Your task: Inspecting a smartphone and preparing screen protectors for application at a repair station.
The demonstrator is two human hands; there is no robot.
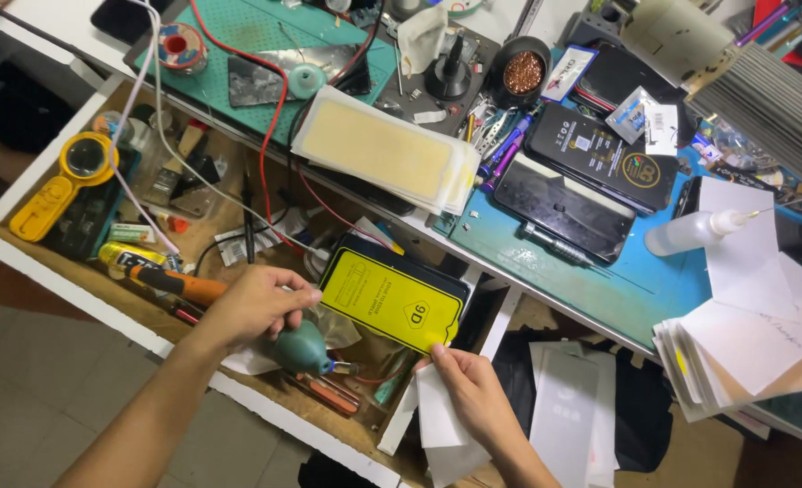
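While the left hand [254, 307] reaches in from the lower left with its forearm angled up across the open drawer [75, 298], its fingers curl around a teal rubber dust blower [303, 348], whose nozzle points right. Near the drawer's front right corner, the right hand [473, 390] comes up from the bottom edge, palm toward the camera, thumb and fingers pinching the lower corner of a yellow-and-black screen protector packet [392, 298] with white paper sheets [437, 425] beneath it. That packet lies tilted over the drawer's right end, just beside the blower. An orange-handled screwdriver [170, 282] lies along the drawer's front edge behind the left wrist. On the tabletop's near edge above rests a stack of yellowish protector films [385, 158].
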